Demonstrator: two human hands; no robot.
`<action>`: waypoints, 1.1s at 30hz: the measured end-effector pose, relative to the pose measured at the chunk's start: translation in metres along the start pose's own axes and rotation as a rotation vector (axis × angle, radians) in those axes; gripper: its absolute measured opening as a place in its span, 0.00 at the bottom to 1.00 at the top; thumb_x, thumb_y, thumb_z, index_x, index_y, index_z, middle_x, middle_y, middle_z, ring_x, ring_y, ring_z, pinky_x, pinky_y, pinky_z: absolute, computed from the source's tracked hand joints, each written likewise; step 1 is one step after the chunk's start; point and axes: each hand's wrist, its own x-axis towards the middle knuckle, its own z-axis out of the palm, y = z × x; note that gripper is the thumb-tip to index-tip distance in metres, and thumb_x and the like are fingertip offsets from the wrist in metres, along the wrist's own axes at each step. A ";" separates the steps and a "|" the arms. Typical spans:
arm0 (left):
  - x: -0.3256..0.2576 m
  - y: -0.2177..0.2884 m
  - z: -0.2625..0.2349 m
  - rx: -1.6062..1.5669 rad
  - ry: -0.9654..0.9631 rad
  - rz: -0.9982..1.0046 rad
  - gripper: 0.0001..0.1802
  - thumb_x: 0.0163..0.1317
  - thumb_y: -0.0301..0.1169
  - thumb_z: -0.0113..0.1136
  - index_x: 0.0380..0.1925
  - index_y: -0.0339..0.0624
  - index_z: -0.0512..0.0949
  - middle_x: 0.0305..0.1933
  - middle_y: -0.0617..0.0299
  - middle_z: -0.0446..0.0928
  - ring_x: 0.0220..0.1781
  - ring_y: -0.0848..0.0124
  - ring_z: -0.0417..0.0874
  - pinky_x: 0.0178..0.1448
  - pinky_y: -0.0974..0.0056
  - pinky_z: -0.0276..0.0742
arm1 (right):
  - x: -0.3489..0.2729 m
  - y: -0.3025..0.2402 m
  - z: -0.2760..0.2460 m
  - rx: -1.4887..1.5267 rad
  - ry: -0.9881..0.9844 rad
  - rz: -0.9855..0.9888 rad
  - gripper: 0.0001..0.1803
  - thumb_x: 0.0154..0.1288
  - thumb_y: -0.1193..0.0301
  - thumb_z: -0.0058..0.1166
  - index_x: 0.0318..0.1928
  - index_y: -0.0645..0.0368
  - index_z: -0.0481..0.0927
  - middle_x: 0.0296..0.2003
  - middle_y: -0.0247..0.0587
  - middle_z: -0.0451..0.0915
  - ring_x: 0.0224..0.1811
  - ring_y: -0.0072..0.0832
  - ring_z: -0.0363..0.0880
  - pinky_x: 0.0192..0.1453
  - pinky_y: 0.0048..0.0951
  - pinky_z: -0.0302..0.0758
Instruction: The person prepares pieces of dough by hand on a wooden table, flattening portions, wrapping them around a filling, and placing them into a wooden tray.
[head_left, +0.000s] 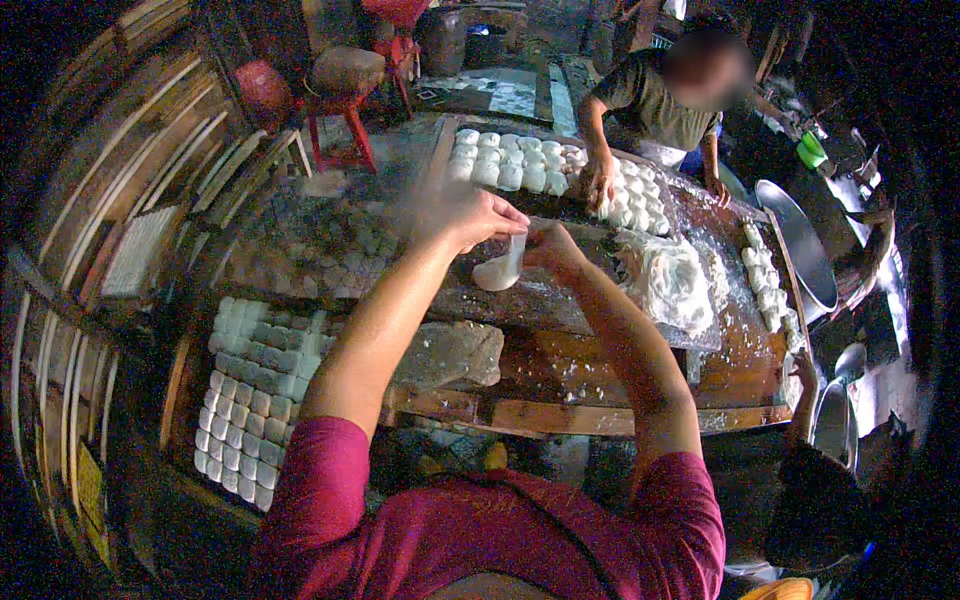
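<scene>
Over the floury wooden worktable [560,358], my left hand [482,218] pinches the upper end of a pale, soft piece of dough [497,273]. It hangs down from my fingers and folds into a rounded lower end. Close on its right is my right hand [555,248], with curled fingers largely in shadow; what they grip is hidden. Rows of white dough balls [510,165] lie beyond my hands. To the right, a large crumpled white mass [672,283], perhaps dough or floured cloth, rests on the table.
Across the table a person [650,105] reaches among the dough balls. Another person's dark sleeve [820,500] enters at lower right, near a dough row [765,278]. A tray of pale pieces [240,420] sits at left. Metal basins [800,240] stand at right, a red stool [345,140] behind.
</scene>
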 end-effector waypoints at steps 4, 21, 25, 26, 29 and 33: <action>0.020 -0.078 -0.001 -0.148 0.050 -0.126 0.05 0.48 0.24 0.63 0.26 0.37 0.78 0.26 0.60 0.79 0.27 0.74 0.78 0.30 0.70 0.75 | -0.027 0.037 0.005 -0.459 0.335 0.117 0.05 0.47 0.76 0.59 0.28 0.62 0.80 0.27 0.39 0.81 0.26 0.22 0.77 0.31 0.25 0.73; 0.077 -0.094 0.043 1.059 0.112 0.117 0.10 0.46 0.29 0.49 0.22 0.42 0.81 0.31 0.47 0.78 0.36 0.54 0.80 0.41 0.54 0.74 | -0.068 0.061 -0.042 -1.384 -0.041 -0.782 0.14 0.48 0.67 0.48 0.37 0.57 0.76 0.40 0.37 0.73 0.44 0.35 0.71 0.50 0.35 0.71; 0.086 -0.112 0.017 1.289 0.160 0.188 0.09 0.44 0.30 0.49 0.20 0.42 0.80 0.29 0.48 0.78 0.32 0.55 0.80 0.38 0.56 0.74 | -0.048 0.037 -0.034 -1.606 -0.170 -1.022 0.15 0.50 0.65 0.47 0.38 0.56 0.77 0.45 0.36 0.71 0.50 0.34 0.67 0.60 0.38 0.63; 0.085 -0.114 0.006 1.411 0.150 0.198 0.10 0.45 0.32 0.49 0.20 0.43 0.80 0.30 0.49 0.78 0.32 0.56 0.80 0.39 0.56 0.74 | -0.040 0.033 -0.029 -1.640 -0.217 -1.042 0.16 0.50 0.65 0.46 0.39 0.55 0.77 0.46 0.36 0.70 0.51 0.34 0.65 0.62 0.39 0.60; 0.096 -0.071 0.038 1.182 -0.198 0.001 0.13 0.48 0.36 0.49 0.26 0.45 0.81 0.33 0.52 0.79 0.35 0.57 0.80 0.40 0.58 0.74 | -0.057 0.061 -0.054 -1.494 -0.284 -0.738 0.22 0.53 0.69 0.47 0.51 0.61 0.69 0.58 0.43 0.61 0.61 0.38 0.60 0.65 0.38 0.56; 0.072 -0.069 -0.002 1.015 -0.385 0.036 0.13 0.41 0.28 0.57 0.31 0.45 0.81 0.33 0.58 0.81 0.34 0.66 0.81 0.40 0.61 0.74 | -0.047 0.023 -0.025 -0.931 -0.193 -0.446 0.18 0.58 0.73 0.44 0.50 0.64 0.69 0.62 0.48 0.55 0.66 0.44 0.50 0.67 0.39 0.54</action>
